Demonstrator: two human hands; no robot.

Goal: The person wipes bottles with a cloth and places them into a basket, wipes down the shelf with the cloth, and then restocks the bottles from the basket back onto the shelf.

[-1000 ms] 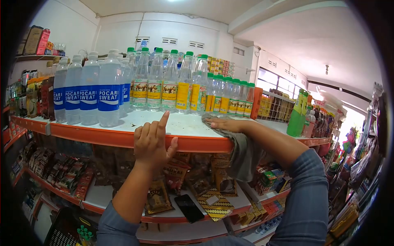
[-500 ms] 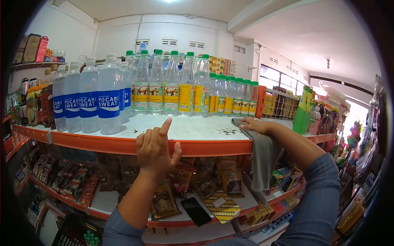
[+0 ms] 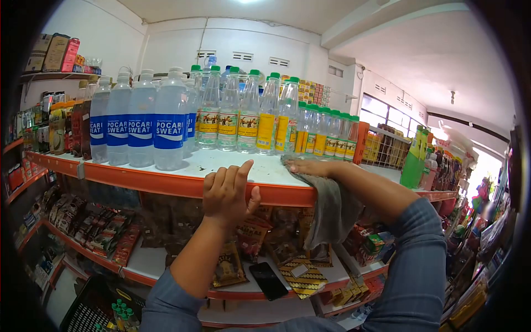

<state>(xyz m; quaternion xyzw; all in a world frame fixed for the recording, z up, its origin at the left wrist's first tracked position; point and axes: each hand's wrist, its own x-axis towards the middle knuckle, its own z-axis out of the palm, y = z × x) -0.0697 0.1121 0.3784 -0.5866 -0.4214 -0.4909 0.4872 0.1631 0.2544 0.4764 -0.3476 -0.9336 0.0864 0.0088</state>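
Note:
My right hand (image 3: pixel 310 167) presses a grey cloth (image 3: pixel 328 205) onto the white top shelf (image 3: pixel 251 176), and the cloth hangs down over the orange front edge. Raised before that edge is my left hand (image 3: pixel 228 192), holding nothing, index finger up and thumb apart, the other fingers bent. A few dark specks lie on the shelf beyond it. Behind the hands stand clear bottles with green caps and yellow labels (image 3: pixel 249 124). To the left are Pocari Sweat bottles (image 3: pixel 170 130) with blue labels.
Snack packets (image 3: pixel 113 235) fill the lower shelf, where a black phone (image 3: pixel 268 280) lies beside a gold patterned packet (image 3: pixel 300 276). A black basket (image 3: pixel 83 312) with green-capped bottles stands at lower left. Green bottles (image 3: pixel 414 160) and a wire rack (image 3: pixel 385 148) are on the right.
My right hand has slid left along the shelf with the cloth, over where a patch of dark specks lay. The left hand keeps nearly the same pose. The view has shifted slightly.

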